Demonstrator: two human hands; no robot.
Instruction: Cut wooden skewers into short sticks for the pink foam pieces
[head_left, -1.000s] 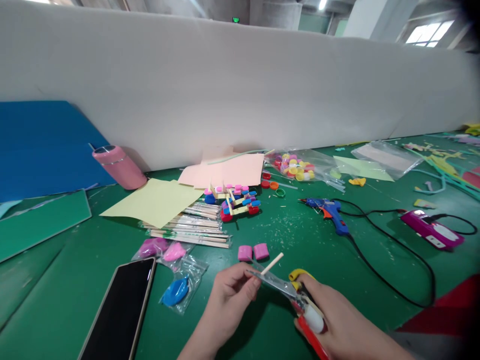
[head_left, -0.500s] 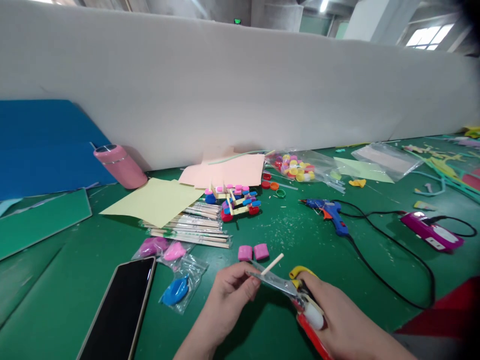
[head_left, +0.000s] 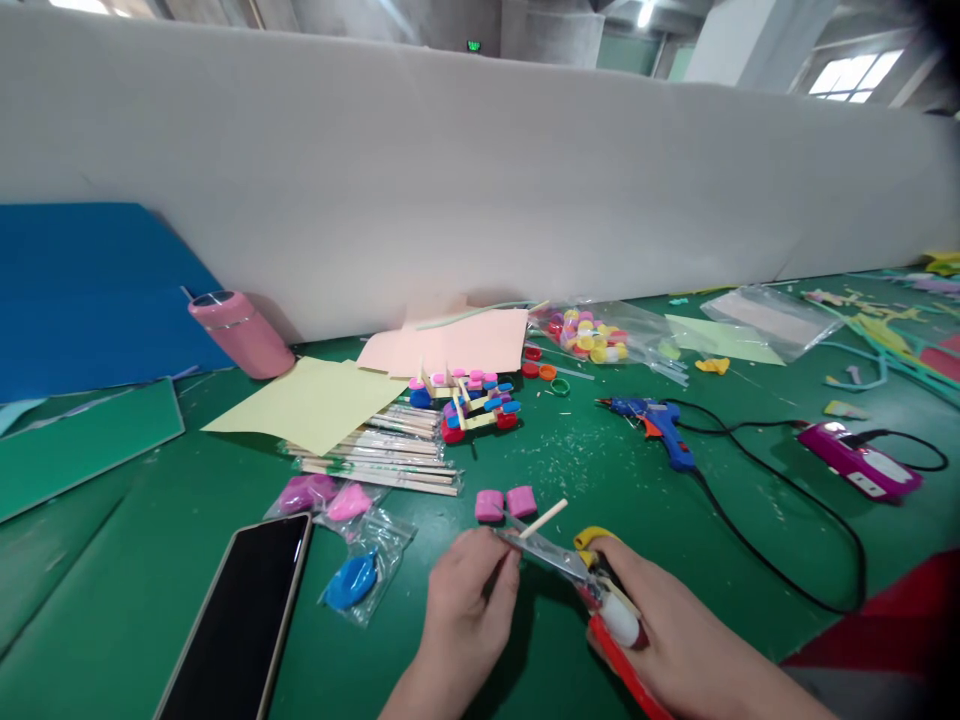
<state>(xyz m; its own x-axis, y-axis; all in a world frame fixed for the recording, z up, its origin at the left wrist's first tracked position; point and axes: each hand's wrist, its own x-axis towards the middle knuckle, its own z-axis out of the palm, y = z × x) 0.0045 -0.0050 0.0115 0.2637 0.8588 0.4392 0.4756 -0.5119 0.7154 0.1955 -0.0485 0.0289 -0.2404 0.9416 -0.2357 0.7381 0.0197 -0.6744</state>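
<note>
One slim, pale wooden stick (head_left: 547, 517) slants between the parted blades of metal scissors (head_left: 556, 558), above a smooth green tabletop (head_left: 352, 670). The left hand (head_left: 466, 605) curls inward, thumb and forefinger pinching the stick's lower end, though the contact itself is partly hidden. The right hand (head_left: 675, 620) wraps its fingers around the scissors' red and yellow handles. Just beyond the shiny blades sit two pink blocks (head_left: 490, 505), round-edged and side by side.

Farther back, a small model (head_left: 491, 408) of flat wooden strips and blue, pink and red pieces stands beside straight sticks in crinkly clear film (head_left: 390, 465), which a matte pale yellow sheet (head_left: 315, 395) partly covers. Toward the left, a smooth blue lump (head_left: 352, 583) lies in a wrinkled transparent bag (head_left: 391, 540), near a flat, dark-screened phone (head_left: 236, 620). Off to the right rests a blue glue gun (head_left: 679, 445), angular, with an orange trigger.
</note>
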